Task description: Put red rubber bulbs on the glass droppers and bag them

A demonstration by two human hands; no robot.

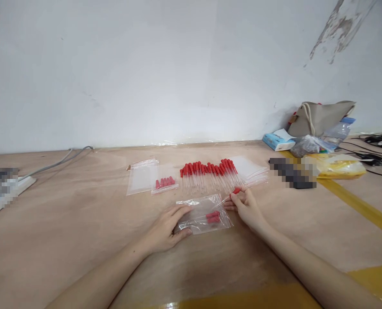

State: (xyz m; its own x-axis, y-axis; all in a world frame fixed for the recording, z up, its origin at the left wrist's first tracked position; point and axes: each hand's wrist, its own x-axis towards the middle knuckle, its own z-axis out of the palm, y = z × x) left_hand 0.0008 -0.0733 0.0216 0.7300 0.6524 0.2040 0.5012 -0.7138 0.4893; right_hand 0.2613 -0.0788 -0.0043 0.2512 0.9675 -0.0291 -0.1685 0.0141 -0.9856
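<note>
My left hand (169, 227) grips the left end of a clear zip bag (199, 202), thumb at its near edge and fingers at its far edge. Two red-bulbed droppers (213, 216) lie inside the bag, bulbs toward the right end. Between thumb and fingers, my right hand (246, 208) pinches another dropper (236, 191) by its red bulb. Its thin clear tube points left at the bag's right end; whether the tip is inside I cannot tell. Just beyond the bag, a row of droppers (206, 169) lies with red bulbs facing the wall.
A filled zip bag (165, 185) with several red bulbs lies left of the row, beside flat bags (142, 178). More bags (248, 169) lie right of it. A blue box (277, 140), yellow pack (335, 166) and cables (377, 159) sit farther right. A wall (145, 77) closes the back.
</note>
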